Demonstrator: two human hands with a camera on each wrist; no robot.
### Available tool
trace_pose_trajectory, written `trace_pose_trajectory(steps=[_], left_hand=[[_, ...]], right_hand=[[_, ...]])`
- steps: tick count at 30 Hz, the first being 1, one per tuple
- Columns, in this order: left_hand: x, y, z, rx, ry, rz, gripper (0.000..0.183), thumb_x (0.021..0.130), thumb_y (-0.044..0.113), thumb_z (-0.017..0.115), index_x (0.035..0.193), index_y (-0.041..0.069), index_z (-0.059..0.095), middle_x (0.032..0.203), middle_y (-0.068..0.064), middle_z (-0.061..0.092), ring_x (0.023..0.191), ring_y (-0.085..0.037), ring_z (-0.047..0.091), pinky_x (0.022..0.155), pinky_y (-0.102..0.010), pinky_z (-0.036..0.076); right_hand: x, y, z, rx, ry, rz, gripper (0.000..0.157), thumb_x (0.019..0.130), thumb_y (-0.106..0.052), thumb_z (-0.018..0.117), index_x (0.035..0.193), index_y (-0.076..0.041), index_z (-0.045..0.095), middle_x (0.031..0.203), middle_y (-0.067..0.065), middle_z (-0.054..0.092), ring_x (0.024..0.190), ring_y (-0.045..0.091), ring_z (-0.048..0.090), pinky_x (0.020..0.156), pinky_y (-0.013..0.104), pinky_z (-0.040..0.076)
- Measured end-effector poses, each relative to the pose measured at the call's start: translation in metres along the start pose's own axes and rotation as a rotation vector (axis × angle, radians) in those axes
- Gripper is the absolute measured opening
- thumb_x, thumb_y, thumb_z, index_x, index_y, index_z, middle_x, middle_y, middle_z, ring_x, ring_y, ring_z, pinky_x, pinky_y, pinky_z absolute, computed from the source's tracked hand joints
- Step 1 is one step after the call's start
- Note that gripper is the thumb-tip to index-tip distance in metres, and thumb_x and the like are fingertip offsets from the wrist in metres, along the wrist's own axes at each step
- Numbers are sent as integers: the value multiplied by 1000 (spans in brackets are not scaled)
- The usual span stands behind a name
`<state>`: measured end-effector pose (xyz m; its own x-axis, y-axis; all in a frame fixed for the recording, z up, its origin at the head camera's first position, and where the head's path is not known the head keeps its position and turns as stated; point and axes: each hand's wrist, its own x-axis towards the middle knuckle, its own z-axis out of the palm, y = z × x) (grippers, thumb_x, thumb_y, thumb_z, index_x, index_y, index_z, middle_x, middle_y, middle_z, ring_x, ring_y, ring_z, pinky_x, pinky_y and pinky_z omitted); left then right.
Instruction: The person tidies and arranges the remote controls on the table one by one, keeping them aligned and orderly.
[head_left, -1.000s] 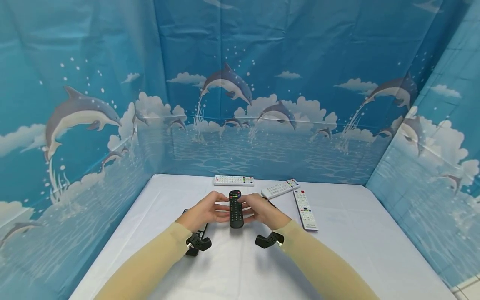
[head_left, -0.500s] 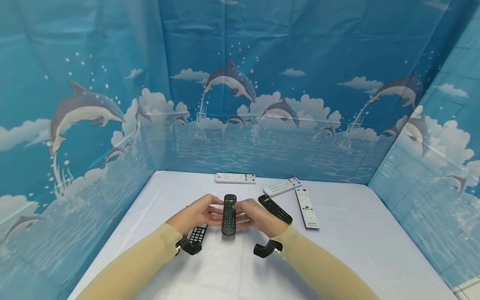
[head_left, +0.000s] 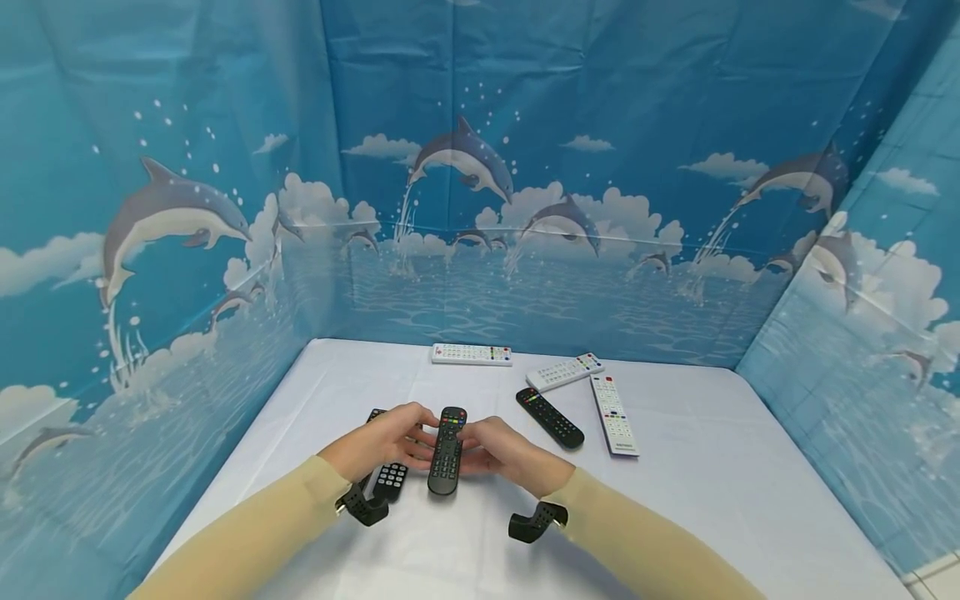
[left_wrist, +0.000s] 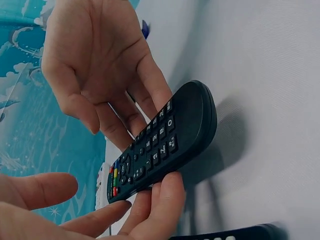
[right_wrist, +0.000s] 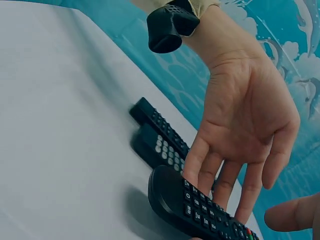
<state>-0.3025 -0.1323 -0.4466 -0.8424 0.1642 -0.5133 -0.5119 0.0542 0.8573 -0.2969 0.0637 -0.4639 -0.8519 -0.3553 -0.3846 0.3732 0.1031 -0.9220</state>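
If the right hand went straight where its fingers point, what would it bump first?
Probably the long, black plastic remote between it and the left hand; depth is hard to judge.

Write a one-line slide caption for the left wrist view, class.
A black remote held between left hand and right hand over a white cloth.
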Motion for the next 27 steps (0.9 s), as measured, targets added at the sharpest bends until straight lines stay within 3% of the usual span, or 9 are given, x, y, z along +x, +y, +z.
trace_pose_trajectory(steps=[7, 15, 27], left_hand=[[-6, -5, 1, 78, 0, -8, 50, 92, 16, 55, 134, -8, 47, 114, -32, 57, 96, -43, 62, 78, -53, 59], [-13, -9, -2, 97, -9, -10, 52, 92, 17, 55, 134, -12, 47, 112, -32, 57, 96, -42, 62, 78, -51, 59], [-22, -8, -6, 148, -22, 4, 52, 94, 20, 53, 135, -13, 47, 110, -33, 63, 97, -43, 66, 83, -54, 57]], right_hand=[[-9, 8, 3, 14, -48, -18, 34, 92, -6, 56, 120, 11, 65, 114, 26, 65, 93, 28, 70, 91, 43, 56], [-14, 13, 8, 30, -68, -3, 33, 92, -4, 55, 119, 13, 64, 112, 28, 65, 94, 29, 70, 86, 39, 59], [-21, 11, 9, -120, -73, 44, 36, 93, -6, 58, 123, 13, 58, 110, 26, 57, 84, 32, 72, 78, 37, 61]])
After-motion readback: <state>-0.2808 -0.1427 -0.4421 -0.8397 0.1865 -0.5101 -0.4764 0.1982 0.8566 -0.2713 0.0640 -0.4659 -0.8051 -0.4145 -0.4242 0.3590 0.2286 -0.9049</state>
